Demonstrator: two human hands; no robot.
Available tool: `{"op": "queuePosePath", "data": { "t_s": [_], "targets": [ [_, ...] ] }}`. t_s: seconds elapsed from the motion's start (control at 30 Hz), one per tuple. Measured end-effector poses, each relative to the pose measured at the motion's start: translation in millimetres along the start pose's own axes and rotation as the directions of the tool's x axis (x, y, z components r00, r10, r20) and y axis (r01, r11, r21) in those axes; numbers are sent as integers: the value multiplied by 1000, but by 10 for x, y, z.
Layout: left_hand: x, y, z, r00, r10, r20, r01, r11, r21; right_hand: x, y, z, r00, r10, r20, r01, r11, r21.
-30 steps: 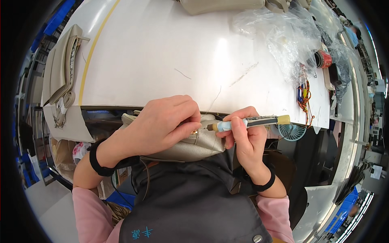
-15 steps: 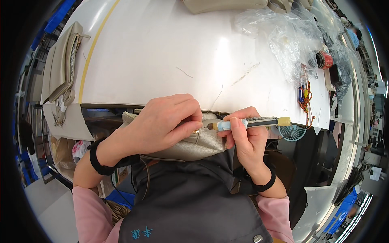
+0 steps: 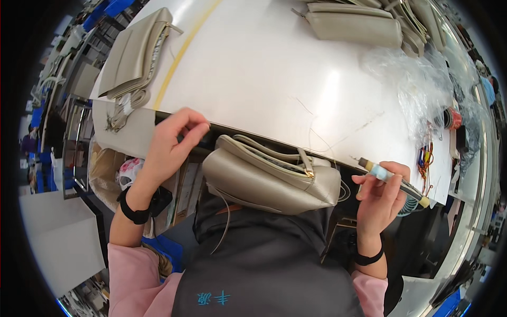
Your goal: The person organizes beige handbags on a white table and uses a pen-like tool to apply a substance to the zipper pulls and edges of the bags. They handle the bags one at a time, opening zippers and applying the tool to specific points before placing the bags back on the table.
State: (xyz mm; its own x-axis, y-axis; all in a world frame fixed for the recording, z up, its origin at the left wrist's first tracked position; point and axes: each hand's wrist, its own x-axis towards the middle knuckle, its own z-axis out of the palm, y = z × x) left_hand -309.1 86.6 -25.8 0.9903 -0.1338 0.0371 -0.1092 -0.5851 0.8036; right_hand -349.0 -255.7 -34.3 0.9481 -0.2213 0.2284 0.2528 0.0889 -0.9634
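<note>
A beige leather handbag (image 3: pixel 269 185) rests on my lap against the table edge, its zipped top facing up and a gold zipper pull at its right end. Left of the bag, my left hand (image 3: pixel 168 150) is raised with thumb and forefinger pinched together; what they hold, if anything, is too small to make out. My right hand (image 3: pixel 381 203) grips an awl (image 3: pixel 381 172) with a taped handle, its thin metal tip pointing left, to the right of the bag. Loose thread (image 3: pixel 319 136) lies by the table edge, and more loops at the bag's right end.
A flat beige bag (image 3: pixel 134 55) and a bundled strap (image 3: pixel 127 108) lie at the table's left. Several beige bags (image 3: pixel 354 26) stand at the far right. Clear plastic wrapping (image 3: pixel 417 79), a red can (image 3: pixel 452 118) and coloured cords (image 3: pixel 424 158) sit on the right.
Both hands have parted from the bag's top: the left moved up and left, the right moved right with the awl. The bag is now uncovered, and the view has shifted.
</note>
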Motion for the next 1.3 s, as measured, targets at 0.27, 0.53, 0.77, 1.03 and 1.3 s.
{"op": "queuePosePath", "data": {
  "t_s": [0.27,0.53,0.77,1.03,1.3],
  "targets": [
    [-340,-60,77,803,43,594,-35,999,-25,-6,-187,62,994,-100,-41,95,989,-114],
    [-334,1146,-390,693,509,510,-700,645,308,3,-508,-84,943,-277,-184,241,951,-195],
    [-581,1303,405,491,522,698,-871,281,403,-183,-538,147,930,-367,18,365,919,-148],
    [-665,1217,299,609,664,435,-792,481,375,-252,-247,367,738,-476,478,648,699,-305],
    [-411,140,-353,877,63,477,25,984,-176,-238,-113,374,734,-373,567,654,612,-445]
  ]
}}
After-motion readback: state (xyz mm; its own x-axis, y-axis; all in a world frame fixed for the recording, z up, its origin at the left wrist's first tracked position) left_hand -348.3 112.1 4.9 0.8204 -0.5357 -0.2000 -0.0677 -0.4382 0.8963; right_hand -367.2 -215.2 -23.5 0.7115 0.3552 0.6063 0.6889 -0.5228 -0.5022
